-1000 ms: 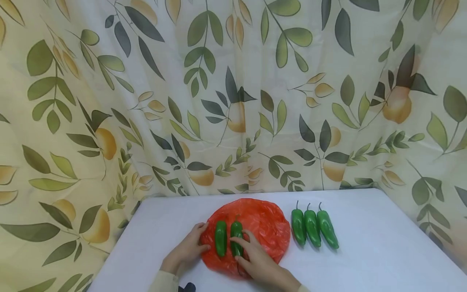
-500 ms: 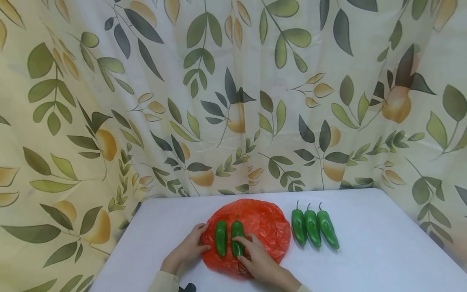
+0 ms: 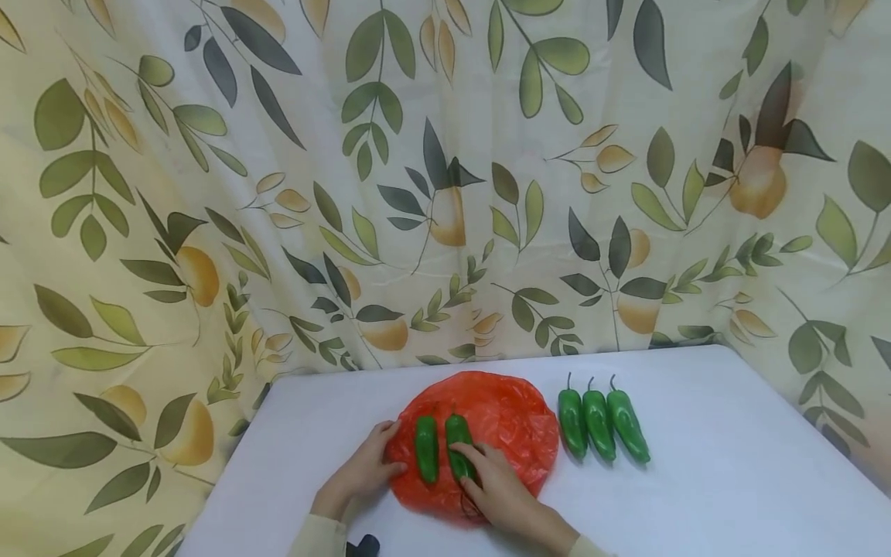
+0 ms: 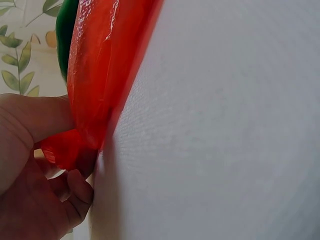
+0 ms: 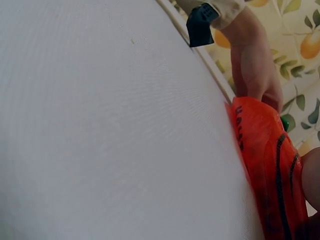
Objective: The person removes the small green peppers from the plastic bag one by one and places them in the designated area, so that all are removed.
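A red plastic bag (image 3: 511, 433), crinkled and with black print, lies spread on the white table. Two green chili peppers are on it: a left pepper (image 3: 427, 450) and a right pepper (image 3: 457, 432) that tilts slightly. My left hand (image 3: 369, 464) holds the bag's left edge; in the left wrist view its thumb (image 4: 45, 117) and fingers pinch the red plastic. With thumb and fingers, my right hand (image 3: 497, 487) grips the lower part of the right pepper. The right wrist view catches only a bit of that hand at its edge, beside the bag (image 5: 260, 150).
Three more green peppers (image 3: 599, 425) lie side by side on the white table (image 3: 710, 464), right of the bag, stems pointing away. Behind the table hangs a leaf-and-fruit patterned curtain (image 3: 487, 193). A small black object (image 3: 363, 546) shows by the left sleeve.
The right pepper's lower end has shifted slightly right, with my right hand's fingers closer around it. My left hand stays at the bag's edge. The head view has tilted a little.
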Tool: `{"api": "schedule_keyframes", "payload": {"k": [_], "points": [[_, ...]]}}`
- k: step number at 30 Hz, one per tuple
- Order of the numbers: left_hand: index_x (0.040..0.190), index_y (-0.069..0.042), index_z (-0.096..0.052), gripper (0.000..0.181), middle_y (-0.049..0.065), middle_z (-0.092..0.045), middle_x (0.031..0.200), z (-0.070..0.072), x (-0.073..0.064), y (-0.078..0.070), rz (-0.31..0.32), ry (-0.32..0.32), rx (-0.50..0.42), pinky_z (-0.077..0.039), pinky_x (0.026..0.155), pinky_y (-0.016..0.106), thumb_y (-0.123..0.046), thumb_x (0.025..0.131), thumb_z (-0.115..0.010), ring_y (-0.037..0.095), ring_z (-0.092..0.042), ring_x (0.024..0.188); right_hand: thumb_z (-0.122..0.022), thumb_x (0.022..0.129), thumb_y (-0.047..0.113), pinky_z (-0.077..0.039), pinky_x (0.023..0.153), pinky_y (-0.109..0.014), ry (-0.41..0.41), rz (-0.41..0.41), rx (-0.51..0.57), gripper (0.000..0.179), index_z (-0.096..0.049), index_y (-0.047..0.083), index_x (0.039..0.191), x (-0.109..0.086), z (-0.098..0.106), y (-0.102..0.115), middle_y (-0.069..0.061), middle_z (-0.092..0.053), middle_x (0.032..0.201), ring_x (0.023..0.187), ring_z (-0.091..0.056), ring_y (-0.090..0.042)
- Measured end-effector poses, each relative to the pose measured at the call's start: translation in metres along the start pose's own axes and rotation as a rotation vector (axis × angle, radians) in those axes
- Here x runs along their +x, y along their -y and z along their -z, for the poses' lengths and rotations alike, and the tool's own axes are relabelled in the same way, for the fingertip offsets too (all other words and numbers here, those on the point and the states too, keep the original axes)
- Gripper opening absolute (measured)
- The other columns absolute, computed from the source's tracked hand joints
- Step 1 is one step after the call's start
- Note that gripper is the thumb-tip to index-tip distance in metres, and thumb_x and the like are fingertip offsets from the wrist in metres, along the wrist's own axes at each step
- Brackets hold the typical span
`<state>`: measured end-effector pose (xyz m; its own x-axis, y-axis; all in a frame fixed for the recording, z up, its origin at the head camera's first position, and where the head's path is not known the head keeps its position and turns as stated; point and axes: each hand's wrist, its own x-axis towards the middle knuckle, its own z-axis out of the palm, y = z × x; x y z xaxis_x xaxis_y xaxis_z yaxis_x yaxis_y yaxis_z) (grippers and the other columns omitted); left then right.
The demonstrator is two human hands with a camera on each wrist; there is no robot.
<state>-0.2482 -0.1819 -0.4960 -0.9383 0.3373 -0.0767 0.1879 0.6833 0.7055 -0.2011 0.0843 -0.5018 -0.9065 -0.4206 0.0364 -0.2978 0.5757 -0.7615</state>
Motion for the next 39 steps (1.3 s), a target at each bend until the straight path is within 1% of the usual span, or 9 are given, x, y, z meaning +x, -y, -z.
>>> {"api": "schedule_keyframes", "payload": {"k": [4,8,15,21,23,26,29,32,39], "points": [[0.155,0.002,-0.034,0.076,0.027,-0.035,0.156,0.002,0.002,0.001,-0.017,-0.008,0.003,-0.030,0.119,0.066,-0.009,0.090,-0.073,0.049,-0.033,0.146,-0.063,0.098,0.018,-0.055,0.096,-0.061,-0.013,0.007,0.021,0.049,-0.052,0.018,0.146,0.002,0.001,-0.001,-0.018,-0.052,0.140,0.122,-0.052,-0.032],[0.155,0.002,-0.035,0.076,0.028,-0.035,0.155,0.002,0.002,0.002,-0.002,-0.005,0.000,-0.030,0.118,0.067,-0.010,0.090,-0.073,0.050,-0.033,0.146,-0.066,0.097,0.018,-0.056,0.095,-0.058,-0.007,-0.005,0.090,0.048,-0.053,0.019,0.143,0.004,0.002,-0.003,-0.015,-0.053,0.137,0.120,-0.053,-0.030],[0.154,0.003,-0.035,0.076,0.028,-0.035,0.155,0.005,-0.002,0.001,0.011,-0.008,0.001,-0.029,0.118,0.067,-0.010,0.090,-0.073,0.050,-0.033,0.146,-0.063,0.097,0.008,-0.047,0.105,-0.066,-0.028,0.011,0.236,0.037,-0.058,0.014,0.133,0.006,0.006,-0.005,-0.018,-0.054,0.136,0.129,-0.052,-0.038],[0.154,0.002,-0.035,0.075,0.027,-0.035,0.155,0.005,-0.002,0.004,0.007,-0.004,-0.009,-0.029,0.118,0.067,-0.010,0.091,-0.073,0.050,-0.033,0.146,-0.061,0.095,0.001,-0.057,0.094,-0.052,-0.112,0.005,0.272,0.033,-0.064,0.012,0.126,0.006,0.020,0.001,-0.022,-0.055,0.138,0.119,-0.054,-0.034],[0.155,0.002,-0.035,0.075,0.026,-0.036,0.155,0.005,-0.001,0.004,0.006,-0.005,-0.013,-0.029,0.118,0.067,-0.011,0.091,-0.073,0.049,-0.033,0.146,-0.060,0.095,-0.001,-0.059,0.092,-0.050,-0.146,-0.012,0.289,0.035,-0.064,0.013,0.127,0.005,0.028,0.004,-0.021,-0.055,0.140,0.119,-0.055,-0.034],[0.155,0.001,-0.036,0.075,0.026,-0.035,0.156,0.005,-0.001,0.003,0.012,-0.010,-0.018,-0.030,0.118,0.067,-0.011,0.091,-0.073,0.049,-0.033,0.147,-0.060,0.096,-0.003,-0.059,0.093,-0.051,-0.186,-0.040,0.305,0.038,-0.064,0.015,0.129,0.005,0.041,0.010,-0.018,-0.055,0.142,0.123,-0.056,-0.034],[0.154,0.002,-0.036,0.075,0.027,-0.035,0.156,0.007,-0.001,0.002,0.009,-0.018,-0.018,-0.030,0.118,0.068,-0.009,0.090,-0.073,0.051,-0.033,0.146,-0.060,0.097,-0.001,-0.060,0.091,-0.050,-0.206,-0.068,0.316,0.040,-0.064,0.020,0.131,0.006,0.051,0.016,-0.015,-0.055,0.143,0.121,-0.057,-0.032],[0.154,0.002,-0.036,0.075,0.027,-0.035,0.156,0.008,-0.001,0.001,0.007,-0.022,-0.015,-0.030,0.118,0.068,-0.008,0.090,-0.073,0.051,-0.033,0.146,-0.059,0.097,0.001,-0.062,0.086,-0.044,-0.218,-0.078,0.330,0.045,-0.062,0.023,0.136,0.005,0.061,0.023,-0.014,-0.054,0.144,0.115,-0.058,-0.029],[0.155,0.001,-0.036,0.075,0.026,-0.035,0.156,0.005,0.001,0.004,0.007,-0.002,-0.024,-0.029,0.118,0.068,-0.010,0.090,-0.073,0.050,-0.033,0.146,-0.055,0.099,0.001,-0.060,0.076,-0.029,-0.206,-0.017,0.375,0.058,-0.048,0.026,0.150,-0.006,0.077,0.033,-0.018,-0.055,0.135,0.100,-0.063,-0.022]]}}
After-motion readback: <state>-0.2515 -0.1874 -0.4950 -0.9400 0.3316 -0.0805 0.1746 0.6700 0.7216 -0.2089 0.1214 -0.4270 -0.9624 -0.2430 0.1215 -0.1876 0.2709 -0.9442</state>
